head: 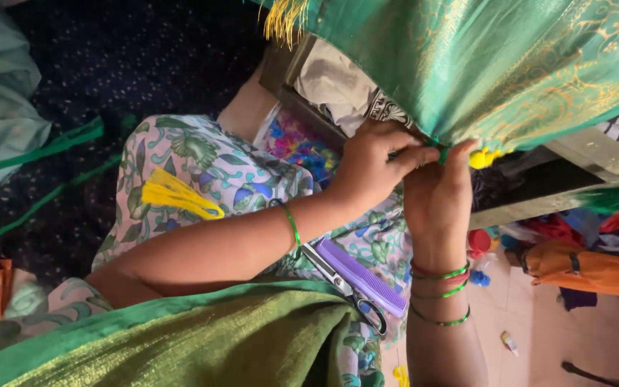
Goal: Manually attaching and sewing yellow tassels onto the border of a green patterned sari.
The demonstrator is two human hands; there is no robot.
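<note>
A green fabric with gold patterns [510,64] hangs across the upper right. My left hand [370,168], with one green bangle on its wrist, reaches in from the left and pinches the fabric's lower edge. My right hand [438,197], with several green and red bangles on its wrist, comes up from below and pinches the same edge, fingertips touching those of the left. A small green bit of thread or tassel [440,150] shows between the fingertips.
On my lap, covered by floral cloth [209,161], lie a yellow tassel [177,195], scissors [342,283] and a purple comb [363,276]. Olive-green cloth [202,337] drapes at the bottom. Yellow tassels [485,158] hang by a dark frame edge [539,204]. Orange cloth [589,269] lies right.
</note>
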